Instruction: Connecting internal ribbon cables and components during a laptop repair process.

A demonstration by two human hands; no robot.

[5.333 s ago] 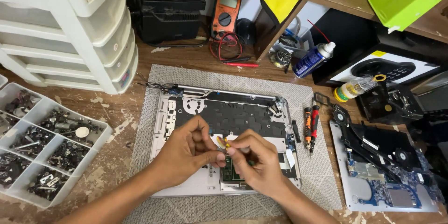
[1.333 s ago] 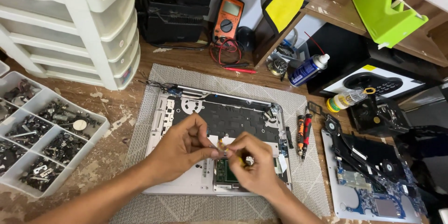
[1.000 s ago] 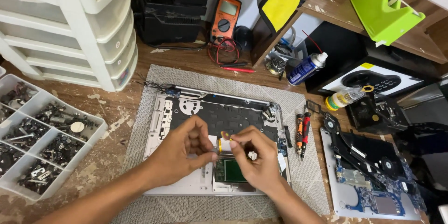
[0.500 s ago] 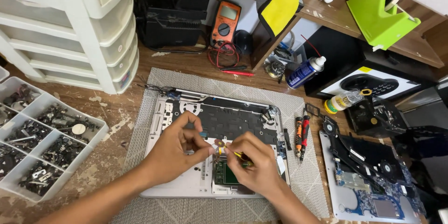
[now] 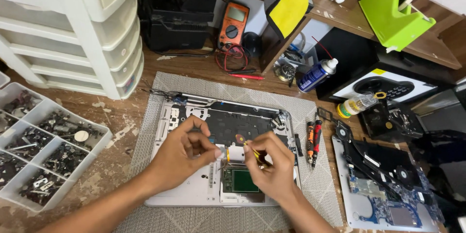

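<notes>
Left hand [image 5: 182, 158] pinches a small pale part [image 5: 222, 152] between thumb and fingers. Right hand [image 5: 272, 172] grips tweezers [image 5: 251, 148], tips near that part. Both hover over the open laptop shell [image 5: 194, 189] on a grey mat [image 5: 315, 189]. Beyond: screwdrivers [image 5: 313, 136], multimeter [image 5: 233, 23].

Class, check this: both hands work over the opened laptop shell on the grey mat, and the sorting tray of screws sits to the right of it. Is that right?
Not quite. The head view shows the sorting tray of screws left of the opened laptop shell, not right. The left hand and right hand do work over it on the grey mat.
</notes>
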